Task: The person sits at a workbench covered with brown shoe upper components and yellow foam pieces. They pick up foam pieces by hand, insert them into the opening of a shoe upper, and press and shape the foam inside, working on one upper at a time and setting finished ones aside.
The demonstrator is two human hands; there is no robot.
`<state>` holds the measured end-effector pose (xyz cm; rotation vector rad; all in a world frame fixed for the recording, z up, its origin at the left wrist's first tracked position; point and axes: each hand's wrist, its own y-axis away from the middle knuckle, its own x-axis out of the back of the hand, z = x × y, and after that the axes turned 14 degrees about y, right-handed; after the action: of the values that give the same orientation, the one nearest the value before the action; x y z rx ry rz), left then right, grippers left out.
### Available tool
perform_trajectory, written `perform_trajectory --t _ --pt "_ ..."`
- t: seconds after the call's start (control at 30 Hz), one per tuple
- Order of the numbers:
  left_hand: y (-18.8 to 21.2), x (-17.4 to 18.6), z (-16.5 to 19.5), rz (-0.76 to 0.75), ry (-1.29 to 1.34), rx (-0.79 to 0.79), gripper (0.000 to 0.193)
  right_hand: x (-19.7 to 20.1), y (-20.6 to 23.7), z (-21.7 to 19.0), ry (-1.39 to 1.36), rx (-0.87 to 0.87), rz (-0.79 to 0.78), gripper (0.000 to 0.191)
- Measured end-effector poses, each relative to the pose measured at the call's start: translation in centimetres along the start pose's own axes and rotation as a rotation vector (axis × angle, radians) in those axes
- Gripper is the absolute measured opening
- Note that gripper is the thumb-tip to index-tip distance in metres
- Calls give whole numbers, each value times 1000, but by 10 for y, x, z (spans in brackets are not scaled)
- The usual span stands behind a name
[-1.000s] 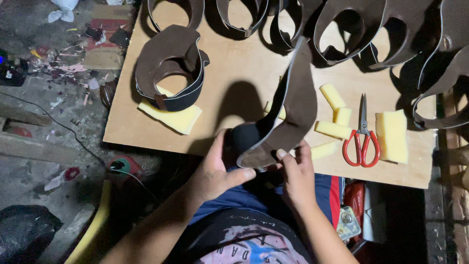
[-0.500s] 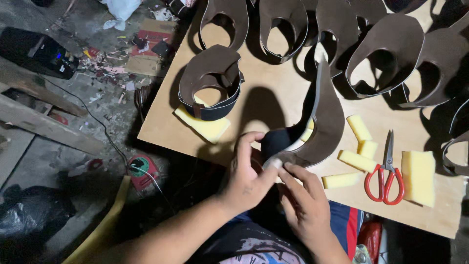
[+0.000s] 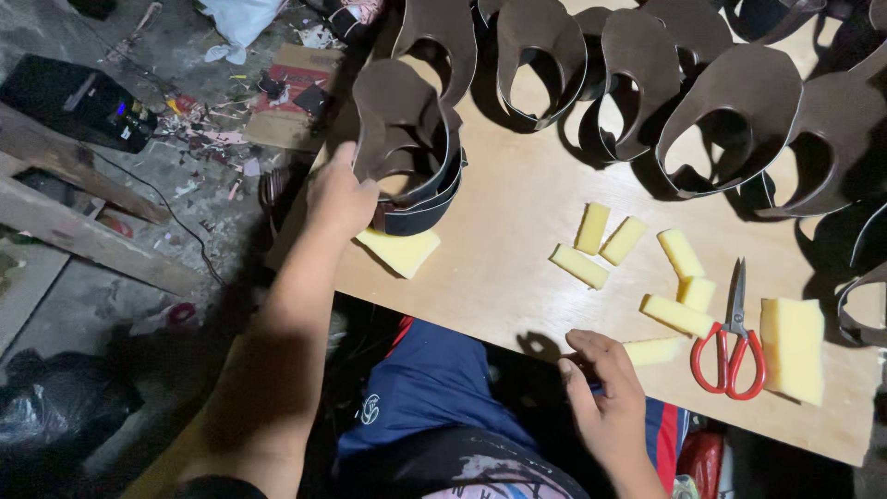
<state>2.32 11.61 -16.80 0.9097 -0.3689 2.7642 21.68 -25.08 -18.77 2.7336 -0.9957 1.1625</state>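
Our left hand [image 3: 340,199] grips the stack of curved dark brown leather pieces [image 3: 407,148] at the plywood board's [image 3: 517,277] far left; its fingertips are hidden. Our right hand [image 3: 605,397], loosely curled and empty, rests at the near edge beside a yellow foam strip [image 3: 651,351].

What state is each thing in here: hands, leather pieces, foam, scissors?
Left hand: gripping the stack of brown leather pieces.
Right hand: empty, at the board edge.
Row of leather pieces: curled, standing.
Foam strips: loose, scattered.
Foam block: lying flat.
Red-handled scissors: closed.
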Motion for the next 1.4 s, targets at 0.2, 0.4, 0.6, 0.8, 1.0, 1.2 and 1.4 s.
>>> perform_trajectory --t 0.2,0.4,0.6,0.8,1.0,1.2,1.4 --pt "27 -5 9 288 -149 -533 69 -5 0 20 3 -31 22 30" --pt "54 -25 38 -220 78 -520 40 -12 -2 47 235 36 114 29" --pt "48 -38 66 -75 148 -664 29 -11 18 71 245 55 224 17" --pt "79 -88 100 -379 268 -711 23 -5 -5 79 238 78 275 22" --pt "54 -141 91 -523 210 -485 22 18 -82 65 79 18 96 21" --pt "26 -177 77 -492 173 -403 15 65 -234 70 338 264 207 16" --pt "6 -188 74 -556 245 -296 17 89 -441 118 680 360 240 19"
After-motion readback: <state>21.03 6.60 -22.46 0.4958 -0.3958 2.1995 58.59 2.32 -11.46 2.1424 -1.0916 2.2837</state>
